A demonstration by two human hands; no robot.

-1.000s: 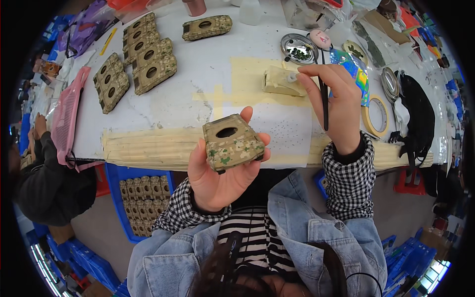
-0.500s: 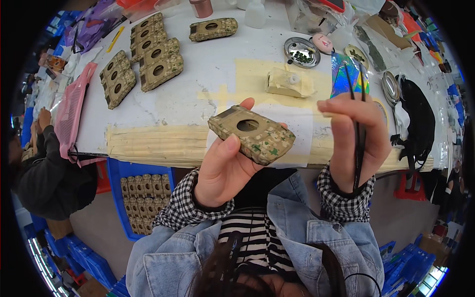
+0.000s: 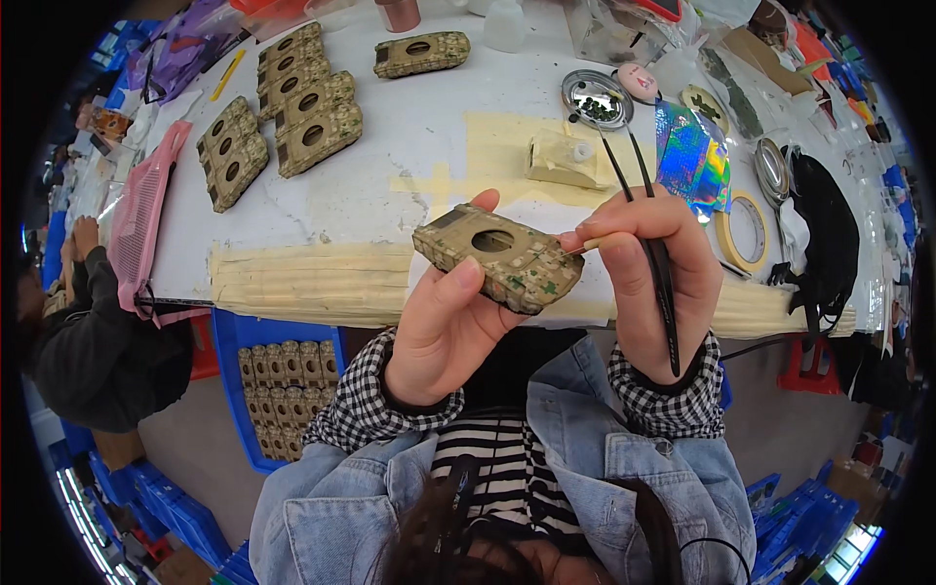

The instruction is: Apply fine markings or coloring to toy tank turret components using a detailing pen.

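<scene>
My left hand (image 3: pixel 434 336) is closed round a camouflage-painted model tank hull (image 3: pixel 522 271), tilted, with a round hole in its top. Thumb and fingers hold it by its edges. In my right hand (image 3: pixel 658 278), thumb and forefinger pinch a thin pale stick (image 3: pixel 591 244), its fine tip at the hull's right end; whether it touches I cannot tell. Black tweezers (image 3: pixel 657 263) lie through the same hand, their two tips apart and pointing away from me. Beyond them stands a round metal dish (image 3: pixel 624 96) with small dark green pieces.
Several like hulls (image 3: pixel 317 125) lie at the far left, another hull (image 3: pixel 421 55) farther back. A tape-covered block (image 3: pixel 565 161) with a small nozzle sits mid-table. A tape roll (image 3: pixel 743 231) lies right. Below the table edge, a blue crate (image 3: pixel 230 390) holds more hulls. Someone sits at left.
My right hand has moved left and slightly toward me, bringing the stick's tip to the hull; the tweezers tilted left with it. My left hand and the hull have barely shifted.
</scene>
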